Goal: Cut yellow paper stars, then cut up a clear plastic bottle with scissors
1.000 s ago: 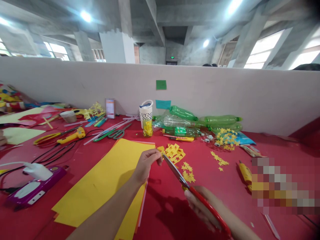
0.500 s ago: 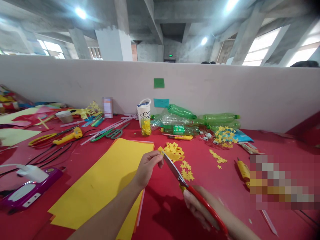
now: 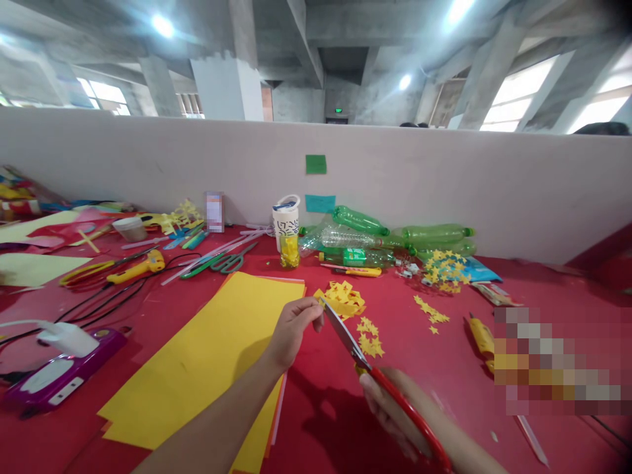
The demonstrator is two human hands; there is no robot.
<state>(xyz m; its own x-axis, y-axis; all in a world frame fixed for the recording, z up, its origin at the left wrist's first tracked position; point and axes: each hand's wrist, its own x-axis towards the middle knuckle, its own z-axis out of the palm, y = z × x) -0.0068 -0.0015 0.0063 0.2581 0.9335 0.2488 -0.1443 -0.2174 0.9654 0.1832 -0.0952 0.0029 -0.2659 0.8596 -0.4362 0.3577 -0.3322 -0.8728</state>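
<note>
My left hand [image 3: 296, 326] pinches a small yellow paper piece [image 3: 321, 303] between thumb and fingers, above the right edge of the yellow sheets [image 3: 207, 355]. My right hand [image 3: 395, 408] is wrapped round the red handles of the scissors [image 3: 355, 349]. The blades point up and left, their tips at the paper piece and looking nearly together. Behind the tips lies a pile of yellow paper scraps [image 3: 343, 299]. Cut yellow stars [image 3: 370, 339] lie beside the blades, with more stars [image 3: 431, 313] farther right.
Green bottles [image 3: 437, 234] and a white cup [image 3: 285, 227] stand or lie along the partition [image 3: 148, 164]. At left are a purple power strip [image 3: 64, 378], a yellow glue gun [image 3: 138, 268] and grey scissors [image 3: 230, 261]. Another yellow tool [image 3: 481, 337] lies at right.
The view has shifted very slightly. Both hands and the scissors keep nearly the same pose, with the blade tips still at the paper piece.
</note>
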